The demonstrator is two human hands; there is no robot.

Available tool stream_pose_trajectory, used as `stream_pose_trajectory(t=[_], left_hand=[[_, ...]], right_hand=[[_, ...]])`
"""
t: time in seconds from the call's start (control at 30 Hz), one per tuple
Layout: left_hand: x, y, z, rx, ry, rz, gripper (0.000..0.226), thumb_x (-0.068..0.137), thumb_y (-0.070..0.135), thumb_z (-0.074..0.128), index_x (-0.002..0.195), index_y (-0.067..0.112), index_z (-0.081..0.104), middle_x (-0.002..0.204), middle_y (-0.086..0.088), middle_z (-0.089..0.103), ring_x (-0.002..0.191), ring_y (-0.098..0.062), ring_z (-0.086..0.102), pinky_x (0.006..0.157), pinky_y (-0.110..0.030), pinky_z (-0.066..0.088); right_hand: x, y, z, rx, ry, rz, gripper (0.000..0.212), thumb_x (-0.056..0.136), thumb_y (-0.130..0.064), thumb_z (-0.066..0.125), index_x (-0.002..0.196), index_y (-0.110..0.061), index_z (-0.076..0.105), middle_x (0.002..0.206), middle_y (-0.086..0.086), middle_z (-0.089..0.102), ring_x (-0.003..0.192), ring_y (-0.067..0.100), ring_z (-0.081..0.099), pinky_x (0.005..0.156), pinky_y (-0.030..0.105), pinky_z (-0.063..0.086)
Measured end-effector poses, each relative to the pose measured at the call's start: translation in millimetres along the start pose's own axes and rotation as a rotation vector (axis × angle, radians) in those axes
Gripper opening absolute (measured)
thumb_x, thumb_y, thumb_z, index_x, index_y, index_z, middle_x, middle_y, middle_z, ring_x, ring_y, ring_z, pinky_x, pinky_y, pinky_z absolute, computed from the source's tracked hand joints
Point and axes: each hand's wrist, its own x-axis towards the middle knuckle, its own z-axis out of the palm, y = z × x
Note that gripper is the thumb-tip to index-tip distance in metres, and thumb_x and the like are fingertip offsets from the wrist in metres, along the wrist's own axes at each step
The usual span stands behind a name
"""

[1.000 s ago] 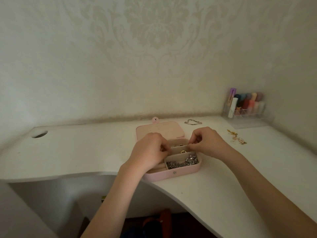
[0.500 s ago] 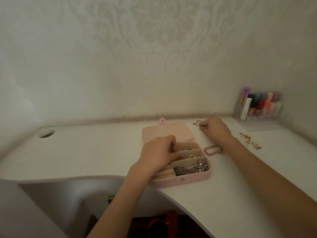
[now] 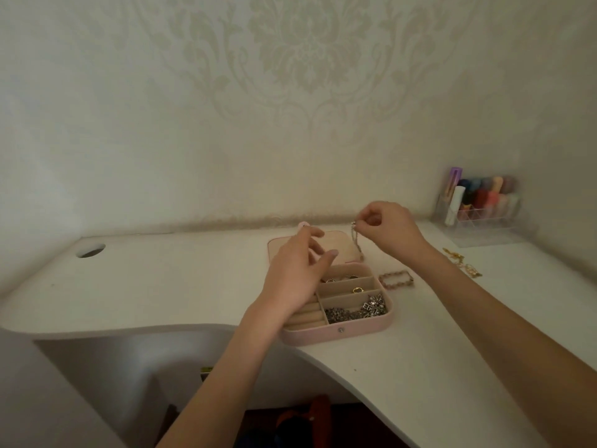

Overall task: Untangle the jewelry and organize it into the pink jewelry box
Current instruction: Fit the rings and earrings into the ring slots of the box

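Pink jewelry box (image 3: pixel 336 333) lies open at the near curved edge of the white desk (image 3: pixel 161 282), silver chains (image 3: pixel 355 312) heaped in its front compartment, a beaded bracelet (image 3: pixel 395 279) just beside its right wall. Above the box, the left hand (image 3: pixel 297 276) hovers with fingers loosely spread, holding nothing. Farther back, near the wall edge, the right hand (image 3: pixel 387 229) pinches a thin chain (image 3: pixel 357 242) that dangles beside the lid.

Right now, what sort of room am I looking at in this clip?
Most likely a bedroom or dressing corner at home: a white desk against damask wallpaper, a clear organizer of cosmetics in the corner, and an open pink jewelry box being filled.
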Motion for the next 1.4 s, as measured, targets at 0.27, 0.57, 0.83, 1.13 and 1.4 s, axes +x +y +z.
stream_pose_trajectory(t=[0.27,0.57,0.83,1.13,1.4], left_hand=[[-6.8,19.6,3.8,-0.452,0.044,-0.113,0.010,0.086,0.007,0.062,0.081,0.016,0.064,0.076,-0.007,0.070,0.060,-0.016,0.066,0.064,-0.031,0.056],[-24.8,5.4,3.0,-0.086,0.106,-0.083,0.008,0.079,0.009,0.069,0.077,0.016,0.068,0.067,0.006,0.064,0.062,-0.006,0.060,0.062,-0.019,0.049],[-34.1,7.7,6.3,0.284,0.005,-0.035,0.004,0.082,0.025,0.066,0.080,0.022,0.066,0.079,0.003,0.066,0.089,-0.014,0.055,0.066,-0.027,0.040],[-29.1,-0.7,4.8,0.410,-0.107,0.064,0.016,0.087,0.020,0.059,0.090,0.017,0.074,0.086,-0.007,0.068,0.092,-0.023,0.053,0.077,-0.038,0.049],[-28.8,4.4,3.9,0.327,-0.065,0.054,0.026,0.083,0.009,0.057,0.105,0.020,0.066,0.091,0.004,0.058,0.089,-0.017,0.057,0.077,-0.032,0.048]], right_hand=[[-50.2,-43.5,-19.9,0.561,-0.137,0.134,0.014,0.087,0.000,0.058,0.079,-0.011,0.062,0.067,0.002,0.067,0.053,0.003,0.061,0.053,0.015,0.051],[-78.0,-13.9,-12.7,0.163,0.051,0.204,0.008,0.075,-0.005,0.065,0.076,-0.011,0.070,0.069,0.007,0.067,0.059,0.017,0.061,0.051,0.022,0.050],[-83.3,-9.2,-4.9,-0.312,-0.057,0.037,0.014,0.080,-0.008,0.056,0.083,-0.011,0.069,0.082,0.003,0.066,0.083,0.021,0.060,0.073,0.033,0.048],[-84.7,-16.6,2.4,-0.550,-0.124,-0.053,0.027,0.085,-0.002,0.046,0.095,-0.013,0.068,0.098,0.010,0.064,0.098,0.026,0.055,0.079,0.037,0.048],[-67.4,20.0,-49.8,-0.236,0.088,0.186,0.018,0.089,-0.005,0.059,0.100,-0.005,0.072,0.105,0.011,0.071,0.096,0.026,0.064,0.088,0.031,0.044]])
